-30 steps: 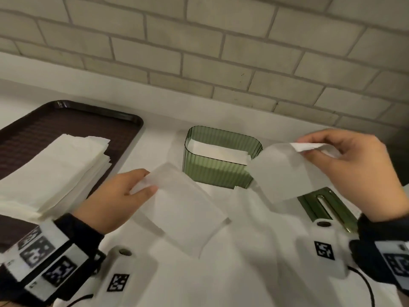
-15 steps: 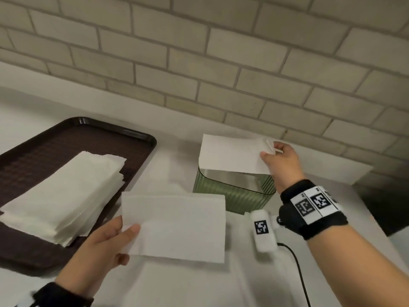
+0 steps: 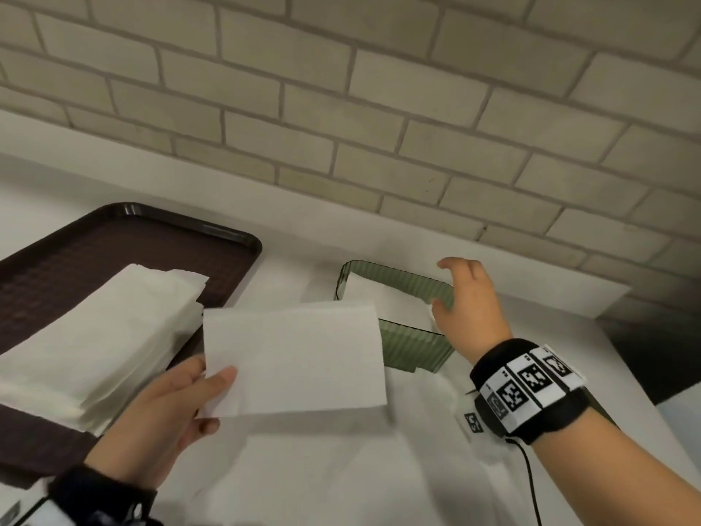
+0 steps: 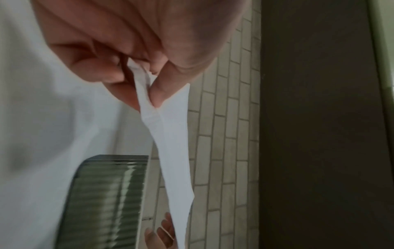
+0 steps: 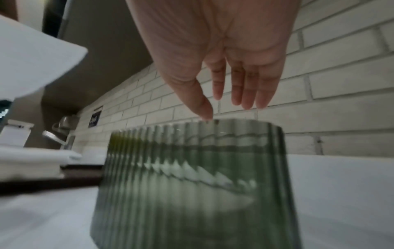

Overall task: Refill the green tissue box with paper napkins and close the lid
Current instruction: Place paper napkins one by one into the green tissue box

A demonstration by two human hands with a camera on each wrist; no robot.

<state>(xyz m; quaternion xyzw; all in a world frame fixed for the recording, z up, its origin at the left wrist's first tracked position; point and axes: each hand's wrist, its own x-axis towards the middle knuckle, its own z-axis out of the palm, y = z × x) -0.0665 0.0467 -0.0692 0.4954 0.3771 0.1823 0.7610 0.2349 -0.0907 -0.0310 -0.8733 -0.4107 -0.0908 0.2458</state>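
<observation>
The green ribbed tissue box (image 3: 413,347) stands open on the white counter, with white napkins (image 3: 383,301) lying inside it. My right hand (image 3: 451,294) hovers over the box's right end, fingers straight and holding nothing; in the right wrist view the right hand's fingertips (image 5: 247,102) hang just above the box rim (image 5: 213,123). My left hand (image 3: 197,389) pinches one white napkin (image 3: 296,358) by its left edge, held flat in front of the box. In the left wrist view thumb and fingers pinch the napkin (image 4: 168,134) beside the box (image 4: 106,202).
A dark brown tray (image 3: 113,244) at the left carries a stack of white napkins (image 3: 102,336). A brick wall (image 3: 341,108) rises behind the counter. More white paper (image 3: 341,468) lies on the counter in front of me. The lid is not in view.
My right hand has let go of its napkin, which now lies in the box, and the fingers have opened above the rim. The left hand has carried its napkin up and right toward the box.
</observation>
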